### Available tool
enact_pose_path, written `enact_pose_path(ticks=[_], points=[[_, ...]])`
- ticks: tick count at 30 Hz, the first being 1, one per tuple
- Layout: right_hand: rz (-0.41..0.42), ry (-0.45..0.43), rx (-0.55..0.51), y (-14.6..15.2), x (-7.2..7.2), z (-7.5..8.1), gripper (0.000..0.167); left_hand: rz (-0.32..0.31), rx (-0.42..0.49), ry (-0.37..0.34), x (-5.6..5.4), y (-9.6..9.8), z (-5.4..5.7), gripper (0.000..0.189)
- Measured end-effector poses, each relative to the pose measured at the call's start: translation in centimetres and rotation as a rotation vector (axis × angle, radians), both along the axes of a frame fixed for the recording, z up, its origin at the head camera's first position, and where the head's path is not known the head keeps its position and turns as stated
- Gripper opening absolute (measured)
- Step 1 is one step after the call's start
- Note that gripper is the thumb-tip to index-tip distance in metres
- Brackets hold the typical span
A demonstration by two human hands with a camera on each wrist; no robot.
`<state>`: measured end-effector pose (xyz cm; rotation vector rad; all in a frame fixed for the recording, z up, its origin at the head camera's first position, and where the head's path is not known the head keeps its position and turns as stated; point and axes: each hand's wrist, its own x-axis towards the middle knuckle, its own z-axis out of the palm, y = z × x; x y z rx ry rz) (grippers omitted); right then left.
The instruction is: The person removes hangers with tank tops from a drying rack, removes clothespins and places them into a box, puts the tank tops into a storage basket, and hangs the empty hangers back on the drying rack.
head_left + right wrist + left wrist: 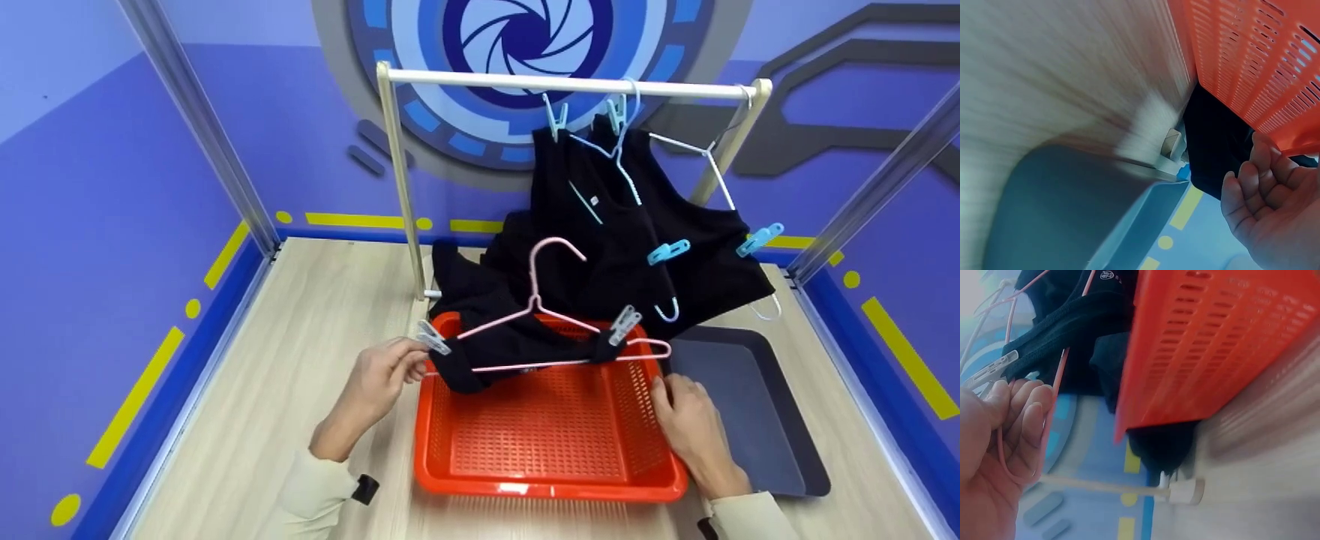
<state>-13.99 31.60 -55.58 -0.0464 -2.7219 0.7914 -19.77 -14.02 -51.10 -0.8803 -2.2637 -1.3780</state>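
Observation:
My left hand [382,379] grips the left end of a pink clothes hanger [535,304], its fingers curled round the loop of wire. A black garment [517,345] hangs on this hanger, its straps held by two clear clothespins, a left clothespin [433,337] and a right clothespin [625,325]. Hanger and garment are over the back part of a red plastic basket [517,490]. My right hand [690,424] rests at the basket's right rim. In the right wrist view, its fingers [1249,180] are loosely bent beside the basket's outer wall.
Behind the basket stands a wooden rack [510,79]. Black tops [555,180] hang from it on a blue hanger [628,180] and a white hanger [721,184], with blue clothespins [667,251]. A dark grey tray [750,397] lies to the basket's right.

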Motion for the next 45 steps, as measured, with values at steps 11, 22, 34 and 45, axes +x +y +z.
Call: enact_pose_path(ticks=[11, 22, 34, 45], points=[[-0.004, 0.018, -0.004, 0.1, 0.0, -0.1, 0.028, -0.079, -0.046, -0.146, -0.9, 2.1, -1.0, 0.010], [-0.003, 0.066, -0.013, 0.0, 0.0, -0.3, 0.025, -0.133, -0.122, -0.098, -1.0, 2.1, -1.4, 0.009], [-0.003, 0.090, -0.028, 0.1, -0.1, -0.6, 0.024, -0.003, -0.139, 0.283, -1.2, 2.3, -2.5, 0.018], [-0.023, 0.042, -0.058, 0.1, 0.2, -0.4, 0.026, 0.030, -0.118, 0.403, -1.5, 2.2, -2.9, 0.029]])
